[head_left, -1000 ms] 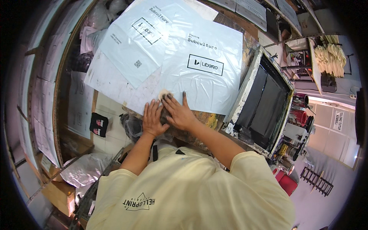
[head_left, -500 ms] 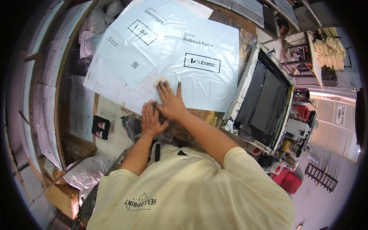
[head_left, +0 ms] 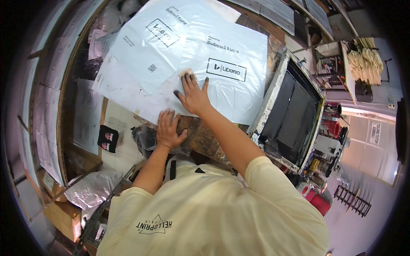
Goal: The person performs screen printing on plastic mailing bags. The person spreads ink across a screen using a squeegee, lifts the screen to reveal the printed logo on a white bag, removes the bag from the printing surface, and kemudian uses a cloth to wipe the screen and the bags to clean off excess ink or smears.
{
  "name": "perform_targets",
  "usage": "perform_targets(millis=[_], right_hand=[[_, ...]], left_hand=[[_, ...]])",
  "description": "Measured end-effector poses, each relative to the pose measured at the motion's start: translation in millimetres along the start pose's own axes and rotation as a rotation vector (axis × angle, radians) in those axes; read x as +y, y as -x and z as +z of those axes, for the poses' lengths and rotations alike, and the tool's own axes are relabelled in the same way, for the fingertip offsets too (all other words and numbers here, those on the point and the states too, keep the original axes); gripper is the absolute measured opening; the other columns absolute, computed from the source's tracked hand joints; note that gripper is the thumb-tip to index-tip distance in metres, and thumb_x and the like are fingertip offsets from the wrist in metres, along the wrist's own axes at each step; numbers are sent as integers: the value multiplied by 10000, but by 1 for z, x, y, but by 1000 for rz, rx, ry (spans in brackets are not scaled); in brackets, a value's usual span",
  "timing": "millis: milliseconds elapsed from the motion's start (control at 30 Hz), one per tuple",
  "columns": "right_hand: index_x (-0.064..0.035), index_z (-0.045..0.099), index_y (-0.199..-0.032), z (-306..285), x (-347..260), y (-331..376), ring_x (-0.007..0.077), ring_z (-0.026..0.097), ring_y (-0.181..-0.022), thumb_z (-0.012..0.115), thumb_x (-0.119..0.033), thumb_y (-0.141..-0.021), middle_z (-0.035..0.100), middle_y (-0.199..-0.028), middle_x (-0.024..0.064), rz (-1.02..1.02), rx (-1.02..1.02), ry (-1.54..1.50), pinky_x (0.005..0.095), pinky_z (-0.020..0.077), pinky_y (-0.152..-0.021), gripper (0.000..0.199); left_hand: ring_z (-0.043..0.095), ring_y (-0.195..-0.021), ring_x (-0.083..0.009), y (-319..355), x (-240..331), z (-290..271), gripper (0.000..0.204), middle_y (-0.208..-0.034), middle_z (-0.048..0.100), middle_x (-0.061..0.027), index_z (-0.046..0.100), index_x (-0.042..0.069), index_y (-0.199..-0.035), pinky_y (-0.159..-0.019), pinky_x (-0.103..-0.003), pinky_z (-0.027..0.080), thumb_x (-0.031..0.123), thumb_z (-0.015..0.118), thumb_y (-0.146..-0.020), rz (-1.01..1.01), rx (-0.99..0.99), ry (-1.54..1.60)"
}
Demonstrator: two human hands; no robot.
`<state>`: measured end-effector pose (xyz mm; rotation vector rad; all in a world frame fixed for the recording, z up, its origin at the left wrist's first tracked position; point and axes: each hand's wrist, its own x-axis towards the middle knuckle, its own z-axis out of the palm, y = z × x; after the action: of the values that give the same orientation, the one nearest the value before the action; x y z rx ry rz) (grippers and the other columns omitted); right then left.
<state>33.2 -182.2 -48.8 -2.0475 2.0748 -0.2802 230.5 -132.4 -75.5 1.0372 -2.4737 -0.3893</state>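
Observation:
A white plastic sheet (head_left: 230, 99) with black print lies on the worktable, its surface wrinkled. A second printed white plastic sheet (head_left: 141, 55) lies tilted to its left, partly overlapping. My right hand (head_left: 194, 94) has black-stained fingertips and presses a small pale cloth wad (head_left: 186, 73) onto the near left part of the first sheet; its thumb and little finger are spread. My left hand (head_left: 168, 130) rests with fingers spread at the near edge of the white board (head_left: 128, 96) under the sheets, holding nothing.
A screen-printing frame (head_left: 292, 115) with dark mesh leans at the table's right side. Ink tins (head_left: 331, 128) stand beyond it. Shelves with stacked white sheets (head_left: 47, 102) line the left. A black printed cloth item (head_left: 108, 138) and a silver bag (head_left: 92, 187) are lower left.
My right hand has slid forward and slightly right with the cloth wad, away from my left hand. The left hand has shifted only slightly. The head view has turned a little.

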Motion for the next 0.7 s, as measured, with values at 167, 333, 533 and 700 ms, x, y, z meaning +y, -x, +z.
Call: perform_targets(millis=[167, 333, 533, 700], right_hand=[[10, 312, -1589, -4, -3, 29, 339, 242, -1560, 406, -477, -1060, 339, -1648, 185, -80, -122, -43, 774, 29, -1169, 726], [21, 230, -1612, -19, 3, 129, 364, 200, -1569, 433, -491, -1045, 260, -1673, 215, 32, -197, 4, 734, 50, -1196, 790], [134, 159, -1577, -17, 44, 181, 469, 160, -1552, 472, -551, -1015, 181, -1650, 342, 716, -196, 23, 632, 97, -1238, 940], [226, 136, -1525, -11, 76, 148, 544, 144, -1525, 442, -574, -1022, 154, -1607, 432, 1011, 22, -92, 606, 140, -1237, 994]], left_hand=[[415, -1412, -419, 0, 1, 0, 685, -1384, 518, -222, 567, 10, -1310, -1233, -603, 262, 386, 741, -764, -39, -6, 31], [421, -1411, -419, -1, 1, 3, 670, -1375, 528, -215, 569, -2, -1281, -1230, -598, 277, 370, 746, -753, -16, 38, 28], [426, -1408, -421, 1, 1, 3, 640, -1358, 533, -219, 588, -1, -1267, -1223, -598, 289, 396, 717, -783, -5, 23, -3], [425, -1409, -422, 0, 0, 3, 643, -1354, 533, -220, 589, 1, -1269, -1222, -599, 291, 412, 710, -789, -2, 29, -10]])
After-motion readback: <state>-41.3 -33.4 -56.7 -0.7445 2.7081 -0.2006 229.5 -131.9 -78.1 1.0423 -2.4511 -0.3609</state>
